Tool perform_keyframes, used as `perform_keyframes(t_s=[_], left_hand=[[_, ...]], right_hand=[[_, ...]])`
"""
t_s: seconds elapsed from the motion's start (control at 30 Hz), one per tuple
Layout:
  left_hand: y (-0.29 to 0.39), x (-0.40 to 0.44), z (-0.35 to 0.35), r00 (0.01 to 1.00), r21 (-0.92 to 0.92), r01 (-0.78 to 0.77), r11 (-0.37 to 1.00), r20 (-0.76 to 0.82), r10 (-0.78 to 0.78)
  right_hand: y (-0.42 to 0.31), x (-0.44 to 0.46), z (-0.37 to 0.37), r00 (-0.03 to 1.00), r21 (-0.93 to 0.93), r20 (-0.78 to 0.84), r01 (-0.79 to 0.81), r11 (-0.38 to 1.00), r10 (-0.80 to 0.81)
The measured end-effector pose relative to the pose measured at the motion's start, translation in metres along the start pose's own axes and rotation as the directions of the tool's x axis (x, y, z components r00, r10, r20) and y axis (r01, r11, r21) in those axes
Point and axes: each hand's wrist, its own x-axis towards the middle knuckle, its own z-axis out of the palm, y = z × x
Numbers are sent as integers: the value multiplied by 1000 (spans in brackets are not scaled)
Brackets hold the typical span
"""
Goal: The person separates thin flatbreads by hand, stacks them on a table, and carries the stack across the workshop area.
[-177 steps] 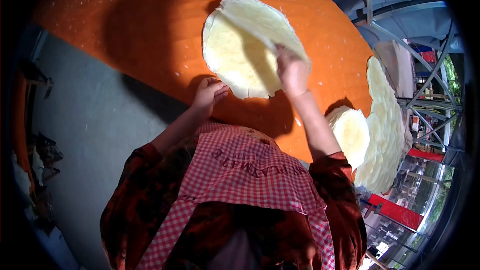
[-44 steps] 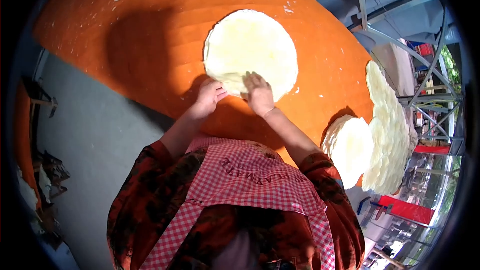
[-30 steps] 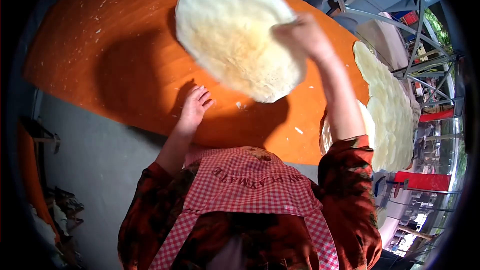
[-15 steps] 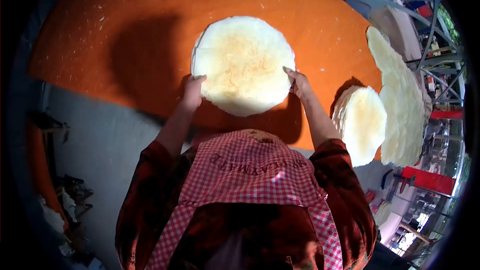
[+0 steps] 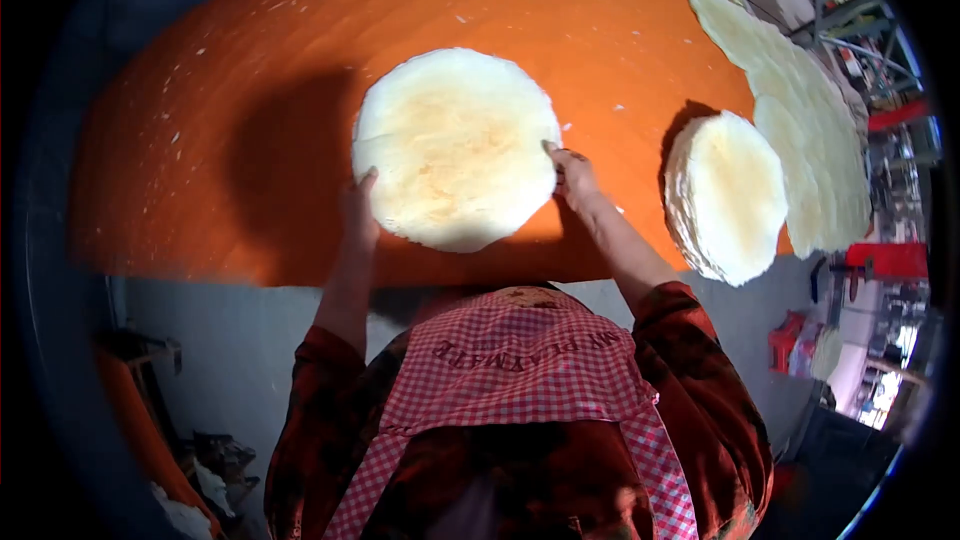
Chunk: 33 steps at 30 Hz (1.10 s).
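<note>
A round stack of pale flatbreads (image 5: pixel 457 145), lightly browned on top, is between my two hands over the orange table. At its lower left edge my left hand (image 5: pixel 361 208) grips the rim, its thumb on top and the other fingers mostly hidden. My right hand (image 5: pixel 570 172) pinches the right edge, thumb on top and fingers curled at the side. Whether the stack is lifted off the table I cannot tell. To the right stands a second, taller stack of round flatbreads (image 5: pixel 735 195), with uneven layered edges.
The orange table (image 5: pixel 300 70) curves across the view, with white crumbs scattered on it. Overlapping flatbreads (image 5: pixel 815 150) lie along its right end. Below the table's near edge is grey floor (image 5: pixel 230 340). A red stool (image 5: pixel 787 342) stands at the lower right.
The flatbread that my right hand raised and swung about a second ago now lies browned side up on top. Both hands hold the stack's edges, and the view has turned.
</note>
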Motion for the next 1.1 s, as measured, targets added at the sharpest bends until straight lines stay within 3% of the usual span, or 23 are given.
perform_keyframes(t_s=[0.07,0.13,0.17,0.23,0.3,0.33,0.37,0.43,0.47,0.5,0.57,0.6,0.63,0.7,0.73,0.77,0.93,0.97,1.03,1.1], left_hand=[[-20,21,-7,994,126,-42,991,-96,54],[-20,21,-10,998,142,19,990,-54,-11],[-13,12,-7,998,120,43,992,-43,-38],[-18,7,-19,996,116,66,991,44,-71],[-22,6,-16,971,80,-1,997,237,-18],[-20,13,-19,960,93,30,995,274,-55],[-35,30,-47,906,222,-259,940,394,157],[-43,40,-53,919,313,-286,906,359,166],[-24,37,-42,980,290,-19,957,195,-39],[-12,36,-31,966,227,244,943,35,-258],[-45,59,-73,967,347,-92,933,256,0],[-45,63,-72,956,315,-85,945,292,-11],[-44,67,-72,945,283,-75,956,327,-22],[-7,46,-35,909,72,301,951,279,-309],[7,31,-9,899,53,292,955,326,-293],[20,14,20,886,30,285,958,373,-275],[81,-52,188,761,138,171,976,610,-220],[84,-64,227,727,165,141,976,652,-215],[81,-88,312,830,130,137,982,526,-186],[85,-133,382,699,32,88,996,711,-84]], right_hand=[[7,-3,8,1000,138,31,-6,990,2],[15,5,22,992,52,-71,105,993,-101],[8,-6,29,985,146,-35,170,975,-167],[-13,-31,38,988,145,-85,139,980,-127],[9,0,27,977,-11,-182,110,994,-110],[21,7,30,936,-203,-225,227,953,-271],[18,3,34,945,-136,-184,249,959,-271],[0,-23,39,957,-87,-139,243,966,-253],[-11,-34,42,960,-100,-149,224,969,-237],[-3,-23,41,960,-102,-154,219,970,-233],[16,-5,32,945,79,-46,328,941,-325],[20,-4,28,927,173,0,369,913,-374],[12,-13,26,928,128,14,367,922,-371],[4,-23,17,854,111,9,516,849,-520],[-5,-28,9,805,96,5,589,802,-593],[-24,-48,-8,771,-36,20,637,770,-637],[-110,-154,-126,656,-7,-261,732,681,-708],[-123,-176,-157,617,-76,-318,741,668,-720],[-152,-221,-210,548,-118,-431,754,646,-717],[-159,-245,-262,479,-68,-506,807,587,-717]])
